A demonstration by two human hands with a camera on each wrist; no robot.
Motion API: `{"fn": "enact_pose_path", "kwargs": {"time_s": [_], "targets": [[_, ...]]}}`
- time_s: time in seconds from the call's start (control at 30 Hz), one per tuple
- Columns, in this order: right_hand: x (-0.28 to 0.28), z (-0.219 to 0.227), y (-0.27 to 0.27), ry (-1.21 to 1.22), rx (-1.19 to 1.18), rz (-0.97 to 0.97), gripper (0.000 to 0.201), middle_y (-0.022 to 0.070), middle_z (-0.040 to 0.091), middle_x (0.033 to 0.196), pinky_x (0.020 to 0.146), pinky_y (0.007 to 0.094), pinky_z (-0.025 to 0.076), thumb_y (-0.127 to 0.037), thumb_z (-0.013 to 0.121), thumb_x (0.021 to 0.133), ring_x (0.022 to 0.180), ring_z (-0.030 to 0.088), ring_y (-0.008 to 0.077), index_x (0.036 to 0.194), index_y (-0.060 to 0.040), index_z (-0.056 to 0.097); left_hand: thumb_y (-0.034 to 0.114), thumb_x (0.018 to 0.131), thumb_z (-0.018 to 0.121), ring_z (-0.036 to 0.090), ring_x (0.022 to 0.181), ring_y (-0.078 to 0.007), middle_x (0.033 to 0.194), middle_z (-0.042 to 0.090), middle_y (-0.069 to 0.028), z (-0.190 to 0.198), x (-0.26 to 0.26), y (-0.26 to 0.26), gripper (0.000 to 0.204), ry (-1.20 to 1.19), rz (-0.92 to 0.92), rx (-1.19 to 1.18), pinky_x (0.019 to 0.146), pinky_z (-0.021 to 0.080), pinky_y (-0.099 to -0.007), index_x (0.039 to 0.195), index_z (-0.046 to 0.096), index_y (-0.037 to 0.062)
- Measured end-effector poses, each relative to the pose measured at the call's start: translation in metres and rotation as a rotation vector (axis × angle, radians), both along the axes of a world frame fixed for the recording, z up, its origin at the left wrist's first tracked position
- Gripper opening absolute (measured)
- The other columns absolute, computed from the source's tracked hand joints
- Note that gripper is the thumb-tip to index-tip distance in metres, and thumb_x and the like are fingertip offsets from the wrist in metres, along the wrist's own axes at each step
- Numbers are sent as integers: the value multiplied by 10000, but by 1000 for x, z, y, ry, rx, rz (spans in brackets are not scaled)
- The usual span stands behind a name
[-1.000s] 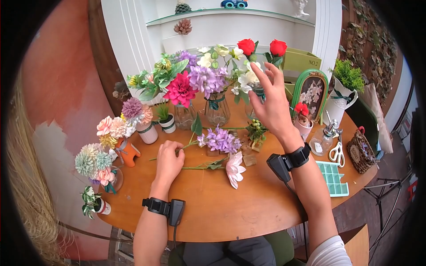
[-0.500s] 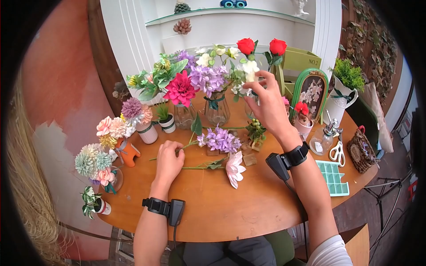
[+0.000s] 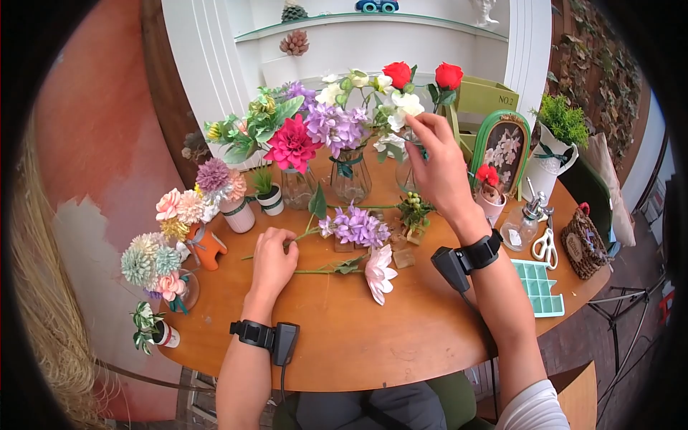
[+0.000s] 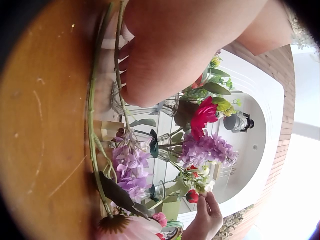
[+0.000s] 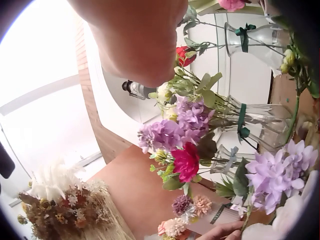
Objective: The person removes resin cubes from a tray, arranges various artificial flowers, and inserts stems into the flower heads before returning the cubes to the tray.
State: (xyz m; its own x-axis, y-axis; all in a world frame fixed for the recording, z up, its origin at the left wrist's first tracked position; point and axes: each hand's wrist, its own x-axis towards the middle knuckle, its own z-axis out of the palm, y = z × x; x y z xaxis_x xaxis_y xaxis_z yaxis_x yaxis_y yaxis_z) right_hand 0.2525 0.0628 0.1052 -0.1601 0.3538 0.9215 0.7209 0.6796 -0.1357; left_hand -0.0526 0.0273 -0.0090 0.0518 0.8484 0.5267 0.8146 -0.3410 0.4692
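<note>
My left hand (image 3: 274, 259) rests on the table, its fingers curled round the stem of a purple flower (image 3: 356, 226). Just in front of it lies a pale pink flower (image 3: 380, 274) with a long green stem. My right hand (image 3: 441, 165) is raised at the back, pinching at a white flower (image 3: 407, 105) between thumb and forefinger; it also shows in the left wrist view beside the white blooms (image 4: 209, 186). These stand in a glass vase partly hidden behind the hand. Two red roses (image 3: 398, 74) rise just beyond the fingertips.
Glass vases with a magenta flower (image 3: 292, 143) and purple flowers (image 3: 337, 129) stand at the back. Small potted flowers line the left edge. On the right are a green frame (image 3: 499, 154), a glass spray bottle (image 3: 517, 229), white scissors (image 3: 545, 249), a mint compartment tray (image 3: 537, 288) and a woven basket (image 3: 584, 244).
My right hand went from spread fingers above the white flowers down to their petals, with thumb and forefinger closing in. The white blooms have shifted slightly. My left hand has stayed still.
</note>
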Motion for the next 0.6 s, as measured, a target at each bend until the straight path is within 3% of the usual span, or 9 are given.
{"fn": "enact_pose_path", "kwargs": {"time_s": [0.43,0.6], "targets": [[0,12,-7,197,214,-132,394,150,564,1180,788,343,543,31,672,859,968,639,284,1246,11,602,50,835,644,599,968,-312,982,639,-152,-2,0,1,154,-26,-3,22,859,491,-397,966,674,-26],[2,7,-4,250,71,-155,555,195,489,1283,846,380,530,-86,769,816,1079,589,321,1319,-14,546,51,834,642,597,970,-312,980,637,-153,-2,0,1,160,-2,-1,22,862,490,-397,971,675,-24]]}}
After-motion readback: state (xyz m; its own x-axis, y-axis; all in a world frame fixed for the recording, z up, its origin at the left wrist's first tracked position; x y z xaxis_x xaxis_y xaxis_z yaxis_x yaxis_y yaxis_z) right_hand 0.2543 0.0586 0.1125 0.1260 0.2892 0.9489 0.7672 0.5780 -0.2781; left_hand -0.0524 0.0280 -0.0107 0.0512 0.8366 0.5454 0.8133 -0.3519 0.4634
